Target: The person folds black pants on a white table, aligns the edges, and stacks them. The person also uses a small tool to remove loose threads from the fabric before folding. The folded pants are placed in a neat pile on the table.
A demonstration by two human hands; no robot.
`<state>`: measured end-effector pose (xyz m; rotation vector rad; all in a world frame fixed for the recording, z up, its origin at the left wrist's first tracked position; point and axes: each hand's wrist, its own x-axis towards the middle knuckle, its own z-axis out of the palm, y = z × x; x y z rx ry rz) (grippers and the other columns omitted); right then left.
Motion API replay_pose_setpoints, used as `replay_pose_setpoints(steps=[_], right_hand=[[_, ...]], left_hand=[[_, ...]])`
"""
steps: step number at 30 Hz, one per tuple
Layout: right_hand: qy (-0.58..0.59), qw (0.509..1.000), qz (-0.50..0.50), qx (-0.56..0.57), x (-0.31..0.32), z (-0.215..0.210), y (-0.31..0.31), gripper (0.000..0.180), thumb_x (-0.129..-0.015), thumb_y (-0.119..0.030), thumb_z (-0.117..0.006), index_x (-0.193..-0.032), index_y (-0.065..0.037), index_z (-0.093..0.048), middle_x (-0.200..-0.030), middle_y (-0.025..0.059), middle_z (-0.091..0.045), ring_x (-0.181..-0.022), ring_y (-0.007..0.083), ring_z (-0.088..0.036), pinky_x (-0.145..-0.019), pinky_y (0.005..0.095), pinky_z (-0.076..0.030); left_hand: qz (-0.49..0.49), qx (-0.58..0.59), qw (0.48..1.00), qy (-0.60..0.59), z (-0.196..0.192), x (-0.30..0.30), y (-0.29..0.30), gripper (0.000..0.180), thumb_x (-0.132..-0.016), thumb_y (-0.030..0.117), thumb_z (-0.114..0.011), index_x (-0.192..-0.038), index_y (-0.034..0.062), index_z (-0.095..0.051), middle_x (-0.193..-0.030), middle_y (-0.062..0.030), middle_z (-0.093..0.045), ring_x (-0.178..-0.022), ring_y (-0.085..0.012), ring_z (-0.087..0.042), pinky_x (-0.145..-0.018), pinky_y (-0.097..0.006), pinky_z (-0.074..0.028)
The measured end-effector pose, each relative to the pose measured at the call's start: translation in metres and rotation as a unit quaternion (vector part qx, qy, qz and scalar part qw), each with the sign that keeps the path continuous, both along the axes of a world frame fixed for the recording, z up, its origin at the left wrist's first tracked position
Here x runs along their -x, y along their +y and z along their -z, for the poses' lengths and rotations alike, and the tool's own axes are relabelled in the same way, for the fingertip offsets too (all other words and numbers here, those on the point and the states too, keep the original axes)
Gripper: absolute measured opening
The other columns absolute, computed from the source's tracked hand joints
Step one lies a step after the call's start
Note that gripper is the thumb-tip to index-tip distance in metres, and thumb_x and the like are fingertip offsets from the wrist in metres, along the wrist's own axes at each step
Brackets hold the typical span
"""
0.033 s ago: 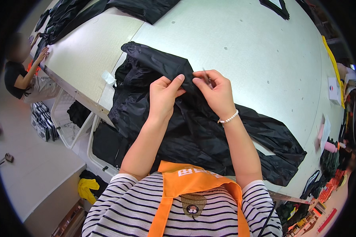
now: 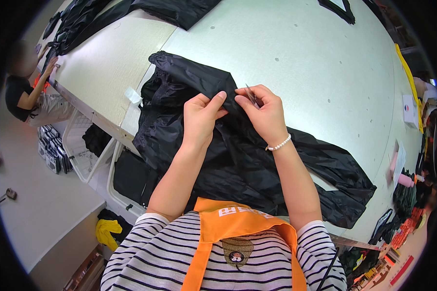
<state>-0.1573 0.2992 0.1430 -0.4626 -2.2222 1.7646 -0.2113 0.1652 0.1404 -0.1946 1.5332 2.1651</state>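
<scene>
Left hand [image 2: 200,116]: grip pinching black garment [image 2: 238,167]; right hand [image 2: 268,112]: grip clamped round metal tool [image 2: 251,95], mostly hidden.

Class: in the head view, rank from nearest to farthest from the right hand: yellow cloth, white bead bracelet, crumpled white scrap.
From the right hand:
1. White bead bracelet, on its wrist.
2. Crumpled white scrap, leftward on the table.
3. Yellow cloth, lower left.

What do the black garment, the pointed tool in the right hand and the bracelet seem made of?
Black garment: thin, smooth synthetic cloth, perhaps nylon or polyester, given its sheen and fine creases.
Pointed tool: probably metal, slim, grey and slightly shiny.
Bracelet: white beads with a pearly gloss; plastic or pearl, I can't tell.
</scene>
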Motion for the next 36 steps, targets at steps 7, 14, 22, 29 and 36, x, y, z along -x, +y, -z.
replay_pose_setpoints(steps=[7,14,22,29,36], right_hand=[[0.044,0.997,0.057,-0.022,0.006,0.008,-0.003,0.010,-0.087,-0.010,-0.062,-0.087,-0.001,-0.058,-0.074,0.0020,-0.057,-0.061,0.0068,-0.047,-0.057,0.0218,-0.041],[-0.031,0.999,0.039,0.014,-0.010,0.001,0.011,0.010,-0.086,-0.011,-0.064,-0.091,-0.002,-0.063,-0.072,-0.0034,-0.055,-0.062,0.0022,-0.044,-0.056,0.0176,-0.038],[-0.012,0.997,-0.057,-0.051,0.004,-0.010,0.007,0.014,-0.079,-0.002,-0.068,-0.092,-0.002,-0.065,-0.083,0.0038,-0.058,-0.064,0.0094,-0.050,-0.059,0.0232,-0.042],[0.066,0.984,-0.067,-0.152,0.011,-0.010,0.009,0.010,-0.082,0.003,-0.059,-0.088,-0.002,-0.052,-0.081,0.0082,-0.053,-0.064,0.0189,-0.053,-0.059,0.0288,-0.044],[-0.036,0.993,-0.039,-0.103,-0.011,-0.016,0.018,0.027,-0.085,-0.017,-0.062,-0.103,-0.003,-0.047,-0.087,0.0118,-0.056,-0.074,0.0235,-0.058,-0.067,0.0311,-0.047]], left_hand=[[0.013,-0.008,1.000,-0.009,0.004,0.004,-0.003,0.013,-0.087,0.012,-0.063,-0.082,0.0000,-0.064,-0.078,-0.0044,-0.065,-0.068,-0.0092,-0.060,-0.064,-0.024,-0.050],[0.011,-0.073,0.996,-0.045,0.007,0.003,-0.002,0.010,-0.089,0.011,-0.061,-0.088,0.0020,-0.064,-0.083,-0.0042,-0.066,-0.074,-0.0103,-0.062,-0.068,-0.026,-0.051],[0.013,-0.058,0.998,-0.016,0.006,0.004,0.000,0.008,-0.086,0.010,-0.064,-0.088,0.0022,-0.064,-0.082,-0.0037,-0.066,-0.069,-0.0084,-0.062,-0.060,-0.022,-0.050],[0.005,-0.064,0.998,-0.007,0.009,0.004,0.006,0.009,-0.085,0.009,-0.066,-0.089,0.0013,-0.063,-0.084,-0.0040,-0.066,-0.070,-0.0102,-0.063,-0.059,-0.022,-0.050],[-0.023,-0.060,0.997,-0.051,0.001,0.003,0.005,0.012,-0.086,0.009,-0.063,-0.095,0.0010,-0.061,-0.090,-0.0081,-0.066,-0.075,-0.0155,-0.065,-0.063,-0.029,-0.054]])
